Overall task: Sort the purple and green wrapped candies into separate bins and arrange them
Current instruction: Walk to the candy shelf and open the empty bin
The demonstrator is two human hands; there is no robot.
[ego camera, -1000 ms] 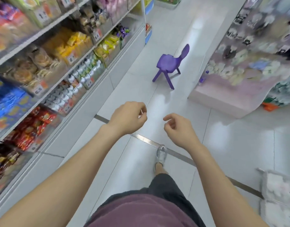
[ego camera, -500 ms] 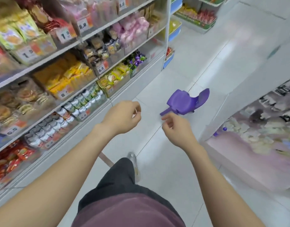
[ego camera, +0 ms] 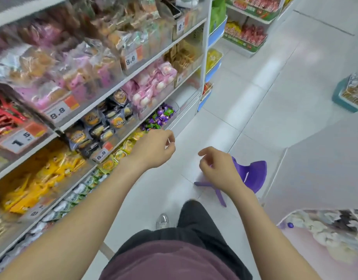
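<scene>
Fingers of the left hand point(ego camera: 153, 148) curl loosely around nothing, just short of the purple and green wrapped candies point(ego camera: 161, 117), heaped together unsorted at the far end of a low shelf point(ego camera: 117, 142). Measured from that heap, the left hand is nearer. The right hand point(ego camera: 218, 168), also loosely curled and empty, hangs farther out over the aisle, in front of a purple chair point(ego camera: 252, 174). The heap runs lengthwise along the shelf edge, so the reach likely falls to the left hand, forward and up.

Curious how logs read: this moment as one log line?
stage: sorting not begun | left hand: curled, contents unclear | right hand: loosely curled, empty | candies: mixed purple and green, untouched
</scene>
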